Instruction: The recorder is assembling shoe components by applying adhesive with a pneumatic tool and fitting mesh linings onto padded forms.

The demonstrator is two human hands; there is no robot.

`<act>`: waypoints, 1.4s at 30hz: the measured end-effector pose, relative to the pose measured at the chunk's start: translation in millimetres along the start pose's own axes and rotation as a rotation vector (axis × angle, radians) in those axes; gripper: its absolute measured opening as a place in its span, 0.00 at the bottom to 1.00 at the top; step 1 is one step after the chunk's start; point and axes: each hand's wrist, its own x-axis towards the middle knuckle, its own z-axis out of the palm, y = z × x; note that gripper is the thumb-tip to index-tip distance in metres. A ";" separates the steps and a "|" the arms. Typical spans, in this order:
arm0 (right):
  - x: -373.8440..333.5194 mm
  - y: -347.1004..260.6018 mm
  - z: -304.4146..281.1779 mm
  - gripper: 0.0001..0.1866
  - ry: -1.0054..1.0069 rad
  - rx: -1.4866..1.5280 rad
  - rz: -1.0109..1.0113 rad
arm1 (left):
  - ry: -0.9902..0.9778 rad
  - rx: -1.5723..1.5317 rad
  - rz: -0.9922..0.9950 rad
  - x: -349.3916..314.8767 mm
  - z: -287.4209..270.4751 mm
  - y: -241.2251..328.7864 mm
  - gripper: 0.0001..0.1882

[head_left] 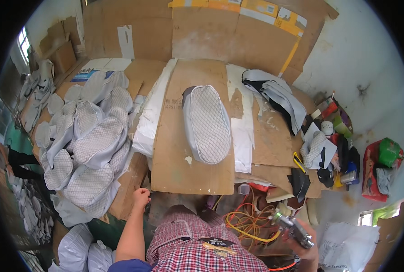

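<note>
My right hand is closed around a metal spray gun at the lower right, beside the plaid apron I wear. At the front edge of the table, my left hand is curled into a fist with nothing showing in it. In front of me, one long rounded grey piece with a white diamond-patterned face lies on a cardboard sheet. Neither hand touches it. A heap of similar pieces covers the left side of the table.
Flat grey and black pieces lie stacked at the back right. A yellow-handled cutter sits near bottles and scraps. Coiled yellow and orange hoses hang below the table. A red bag stands far right; white bundles lie lower left.
</note>
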 end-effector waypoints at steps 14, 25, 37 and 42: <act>36.9 -5.9 -17.5 0.29 -0.061 0.143 0.032 | -0.171 -0.021 0.229 4.3 90.7 45.7 0.09; 91.0 9.8 -60.6 0.29 -0.087 0.002 -0.006 | -0.116 -0.402 -0.012 -49.5 226.7 133.7 0.09; 259.4 109.8 -41.5 0.30 0.160 -0.195 -0.220 | 0.036 -0.487 -0.045 -68.1 230.5 171.7 0.02; 322.4 199.7 -8.2 0.33 0.189 -0.494 -0.269 | -0.099 -0.593 -0.162 -85.7 215.3 215.5 0.03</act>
